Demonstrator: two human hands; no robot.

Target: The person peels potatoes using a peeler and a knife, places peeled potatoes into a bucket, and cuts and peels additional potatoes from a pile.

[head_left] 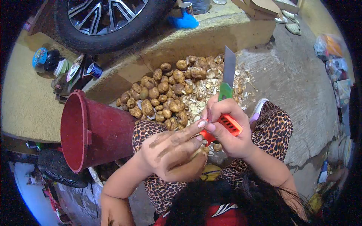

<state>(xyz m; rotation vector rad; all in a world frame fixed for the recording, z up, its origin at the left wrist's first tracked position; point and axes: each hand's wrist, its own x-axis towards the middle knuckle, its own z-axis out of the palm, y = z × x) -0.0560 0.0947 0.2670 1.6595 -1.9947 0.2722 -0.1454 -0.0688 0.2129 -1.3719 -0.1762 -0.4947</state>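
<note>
My right hand [232,130] is closed round a knife with a green collar [225,90] and a broad blade [229,67] that points up and away. The same hand also has an orange slotted tool [230,125] against its palm. Brown smears cover the back of my left hand [177,152], whose fingers are curled round a brownish, lumpy root, mostly hidden beneath them. The fingertips of both hands meet at the orange piece. Beyond them lies a pile of brown roots [162,88], with pale peelings [196,100] scattered to its right.
A red bucket [109,128] lies tipped at the left. Behind the pile runs a concrete ledge [211,37] bearing a wheel [109,41], a blue bag [183,22] and a cup [186,7]. Another cup [94,70] stands left. Plastic bags [337,67] lie far right.
</note>
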